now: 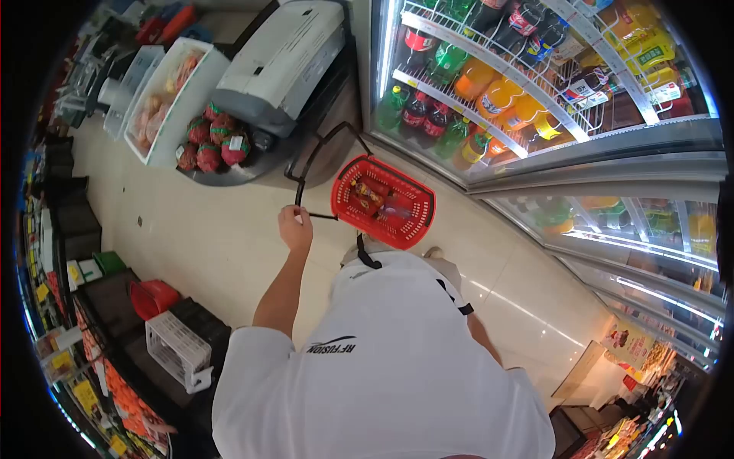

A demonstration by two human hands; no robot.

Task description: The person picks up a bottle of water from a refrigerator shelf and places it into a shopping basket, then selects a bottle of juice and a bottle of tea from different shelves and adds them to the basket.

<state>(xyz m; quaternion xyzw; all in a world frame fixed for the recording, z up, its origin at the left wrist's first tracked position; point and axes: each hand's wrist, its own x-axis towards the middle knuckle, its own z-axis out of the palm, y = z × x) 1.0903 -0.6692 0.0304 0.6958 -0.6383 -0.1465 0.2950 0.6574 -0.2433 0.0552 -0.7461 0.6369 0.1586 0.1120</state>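
Note:
A red shopping basket (413, 191) with slotted sides is in front of my body. Several packaged items (369, 195) lie inside it, one with orange-yellow wrapping; their kinds are too small to tell. The basket's black handle (311, 161) stretches out to the left. My left hand (295, 226) is closed around the near part of this handle. My right hand is hidden; only part of the right forearm (483, 340) shows beside the white shirt.
A lit drinks fridge (497, 115) with several bottles stands ahead to the right. At the upper left, dragon fruits (218, 141) sit beside a grey-white machine (279, 57) and a white foam box (172, 99). A white crate (177, 348) and red bucket (153, 298) are at left.

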